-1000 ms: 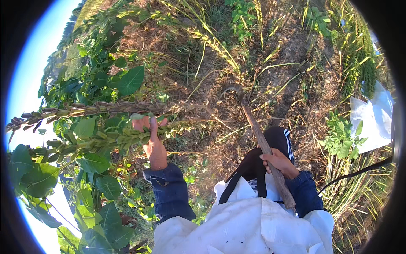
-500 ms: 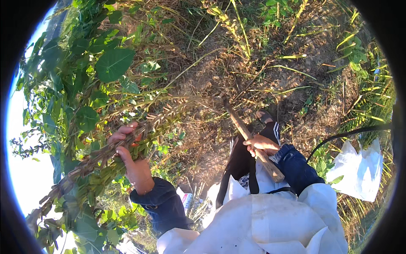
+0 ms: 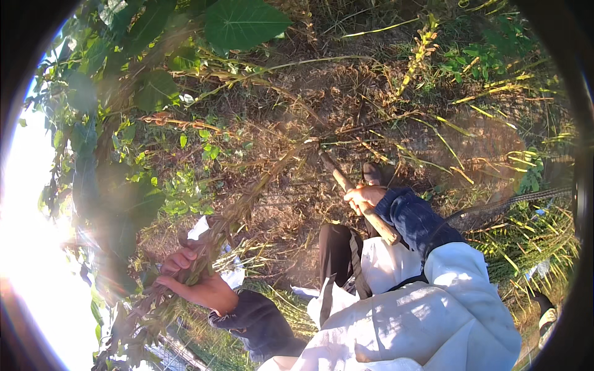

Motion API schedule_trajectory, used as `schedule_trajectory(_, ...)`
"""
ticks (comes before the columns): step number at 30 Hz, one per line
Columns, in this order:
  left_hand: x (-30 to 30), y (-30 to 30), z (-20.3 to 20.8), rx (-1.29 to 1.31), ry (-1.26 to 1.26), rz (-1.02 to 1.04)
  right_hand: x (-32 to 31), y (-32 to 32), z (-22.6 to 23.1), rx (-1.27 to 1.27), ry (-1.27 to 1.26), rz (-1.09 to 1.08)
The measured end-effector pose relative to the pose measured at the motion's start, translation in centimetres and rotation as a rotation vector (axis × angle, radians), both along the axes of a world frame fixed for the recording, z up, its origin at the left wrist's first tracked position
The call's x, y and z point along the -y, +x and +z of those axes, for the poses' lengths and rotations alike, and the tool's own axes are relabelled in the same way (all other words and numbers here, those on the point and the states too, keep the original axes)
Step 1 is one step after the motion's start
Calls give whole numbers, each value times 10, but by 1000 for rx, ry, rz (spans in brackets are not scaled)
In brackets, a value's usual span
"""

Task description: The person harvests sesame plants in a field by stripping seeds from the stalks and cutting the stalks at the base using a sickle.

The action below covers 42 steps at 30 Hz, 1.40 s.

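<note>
My left hand (image 3: 195, 278) is closed around a bundle of dry, pod-covered stalks (image 3: 238, 210), brownish with some green. The bundle slants from the lower left up to the middle, where its cut-looking pale end (image 3: 309, 142) lies close to the tool's head. In my right hand (image 3: 365, 196) is a wooden-handled tool (image 3: 337, 173), gripped partway along its handle. The handle's butt points down toward my body. At its far end the head is too small and blurred to make out. It may be touching the stalks; I cannot tell.
Broad green leaves (image 3: 244, 25) and climbing plants crowd the left, against strong sun glare. Cut stubble stalks (image 3: 455, 123) lie or stand on the soil ahead and right. A black cord (image 3: 513, 199) runs at the right. My white apron (image 3: 414, 315) covers my lap.
The stalk bundle in my left hand has swung lower and more upright, its end now by the tool head. My right hand and tool shifted slightly up and left. The view has turned.
</note>
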<state>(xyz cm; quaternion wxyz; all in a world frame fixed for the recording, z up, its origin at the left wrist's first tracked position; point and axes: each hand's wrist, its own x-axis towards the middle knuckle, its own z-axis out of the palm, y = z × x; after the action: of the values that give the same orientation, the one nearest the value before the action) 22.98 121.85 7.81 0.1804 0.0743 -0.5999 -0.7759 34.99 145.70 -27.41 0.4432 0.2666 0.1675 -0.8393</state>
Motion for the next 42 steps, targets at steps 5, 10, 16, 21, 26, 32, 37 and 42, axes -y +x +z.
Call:
schedule_trajectory(5, 95, 33, -21, -46, 152, 64, 10, 59, 78, 77, 488, 189)
schedule_trajectory(10, 165, 67, -9, -103, 311, -36, -12, 190, 172, 146, 676, 334)
schedule_trajectory(16, 217, 131, 2, -29, 148, -106, 9, 180, 166, -126, 802, 376)
schedule_trajectory(21, 305, 212, 37, 267, -145, -25, 57, 176, 200, -43, 946, 273)
schedule_trajectory(26, 408, 318, 24, 537, -1010, 113, 88, 175, 202, -204, 911, 387)
schedule_trajectory(32, 457, 426, -15, 900, -1724, -160, 125, 137, 211, -259, 765, 545)
schedule_trajectory(37, 465, 514, -24, 1089, -1627, 42, 168, 67, 252, -285, 518, 616)
schedule_trajectory(42, 428, 590, -23, 1240, -1493, 205, 232, 10, 271, -454, 365, 753)
